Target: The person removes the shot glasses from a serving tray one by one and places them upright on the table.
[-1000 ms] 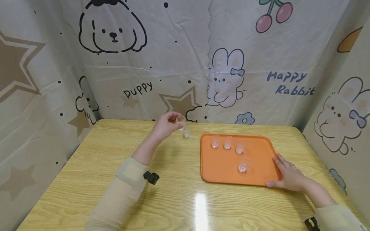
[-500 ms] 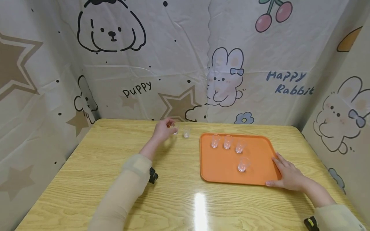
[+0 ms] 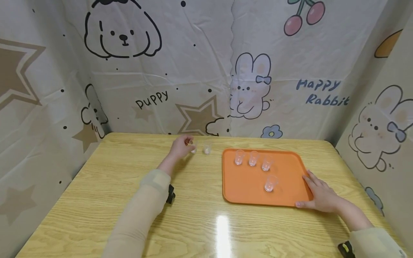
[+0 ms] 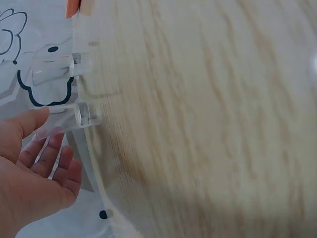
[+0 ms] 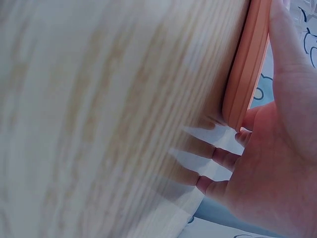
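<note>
At the back of the table, my left hand holds a small clear shot glass between thumb and fingers. The glass stands upright, its base at the tabletop. Beside it, a little apart, is a second clear shot glass. My right hand rests with spread fingers against the near right corner of an orange tray. Several clear shot glasses stand on that tray: a back row starting with a left glass, and a lone glass nearer the front.
The wood-grain table runs up to a printed cloth backdrop at the back and sides. Glare lies on the tabletop near the front.
My left hand has moved left and down with its shot glass, away from the second glass, bringing it to the tabletop. The right hand and tray have stayed in place.
</note>
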`<state>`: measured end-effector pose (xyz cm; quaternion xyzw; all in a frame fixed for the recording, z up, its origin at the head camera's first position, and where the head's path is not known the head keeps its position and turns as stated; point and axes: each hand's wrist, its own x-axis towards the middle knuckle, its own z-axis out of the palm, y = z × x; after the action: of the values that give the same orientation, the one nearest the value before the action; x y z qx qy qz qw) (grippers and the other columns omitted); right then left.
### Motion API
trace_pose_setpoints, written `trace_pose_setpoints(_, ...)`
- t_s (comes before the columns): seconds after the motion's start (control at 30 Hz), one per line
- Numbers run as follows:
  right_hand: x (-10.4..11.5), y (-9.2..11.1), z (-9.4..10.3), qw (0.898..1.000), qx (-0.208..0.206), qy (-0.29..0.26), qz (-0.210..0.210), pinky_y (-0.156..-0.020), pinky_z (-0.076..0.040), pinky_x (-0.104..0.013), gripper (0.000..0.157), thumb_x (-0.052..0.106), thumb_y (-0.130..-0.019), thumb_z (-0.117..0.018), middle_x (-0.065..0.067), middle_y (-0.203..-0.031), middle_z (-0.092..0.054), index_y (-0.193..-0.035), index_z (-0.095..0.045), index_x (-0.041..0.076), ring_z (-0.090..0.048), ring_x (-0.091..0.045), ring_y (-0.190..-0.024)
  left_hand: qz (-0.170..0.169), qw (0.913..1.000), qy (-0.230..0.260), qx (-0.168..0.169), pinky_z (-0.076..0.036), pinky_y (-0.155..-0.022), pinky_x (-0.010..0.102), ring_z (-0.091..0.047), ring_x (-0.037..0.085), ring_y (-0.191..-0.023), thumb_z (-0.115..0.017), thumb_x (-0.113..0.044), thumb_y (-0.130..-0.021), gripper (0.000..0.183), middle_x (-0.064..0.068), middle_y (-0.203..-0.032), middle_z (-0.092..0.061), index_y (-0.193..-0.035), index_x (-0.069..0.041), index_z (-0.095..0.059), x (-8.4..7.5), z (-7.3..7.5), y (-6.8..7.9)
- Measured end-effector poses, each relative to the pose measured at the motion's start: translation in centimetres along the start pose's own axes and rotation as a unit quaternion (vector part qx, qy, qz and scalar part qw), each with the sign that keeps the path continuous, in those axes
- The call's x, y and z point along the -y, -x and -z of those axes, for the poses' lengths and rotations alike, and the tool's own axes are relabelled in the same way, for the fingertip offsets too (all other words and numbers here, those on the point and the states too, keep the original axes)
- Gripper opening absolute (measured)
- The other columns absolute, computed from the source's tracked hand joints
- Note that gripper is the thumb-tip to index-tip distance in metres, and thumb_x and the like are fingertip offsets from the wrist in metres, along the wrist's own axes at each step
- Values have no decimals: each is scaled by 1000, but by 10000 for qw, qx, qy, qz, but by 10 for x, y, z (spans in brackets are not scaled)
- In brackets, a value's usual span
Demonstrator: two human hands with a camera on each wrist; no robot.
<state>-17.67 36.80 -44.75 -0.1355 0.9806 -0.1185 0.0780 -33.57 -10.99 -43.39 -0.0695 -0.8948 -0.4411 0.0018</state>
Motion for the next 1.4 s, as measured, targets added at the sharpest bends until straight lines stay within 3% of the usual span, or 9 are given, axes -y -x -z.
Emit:
trace_pose_setpoints(0.27, -1, 0, -1, 10000, 8, -22, -4, -86, -29, -74, 105, 52, -75, -72, -33, -150, -8, -141, -23, -13, -25, -61, -122, 140, 9998, 29, 117, -41, -99, 42, -50, 33, -114, -66, -9, -85, 49, 18, -122, -57, -131, 0, -50, -3, 1, 2)
trace_pose_setpoints(0.5, 0, 0, -2, 10000, 17, -55, 7, -85, -29, -75, 105, 52, -76, -72, -33, -150, -8, -141, -23, -14, -25, -61, -121, 113, 9999, 26, 70, -38, -103, 46, -39, 36, -128, -68, -12, -86, 60, 18, -137, -46, -139, -3, -41, -17, 7, 10)
trace_pose_setpoints(0.97, 0, 1, -2, 10000, -32, -6, 57, -84, -31, -74, 104, 51, -75, -72, -33, -149, -10, -140, -24, -14, -27, -61, -121, -406, 9990, -17, 181, -37, -104, 46, -41, 33, -128, -70, -23, -85, 65, 14, -138, -46, -141, -9, -40, -80, 16, 46)
trace_pose_setpoints(1.4, 0, 1, -1, 10000, -33, -23, 42, -84, -30, -75, 104, 51, -76, -72, -33, -150, -9, -141, -23, -14, -26, -61, -121, -751, 9946, 135, 708, -41, -100, 43, -45, 25, -125, -71, -31, -84, 58, 4, -131, -55, -135, -17, -49, -132, -5, 84)
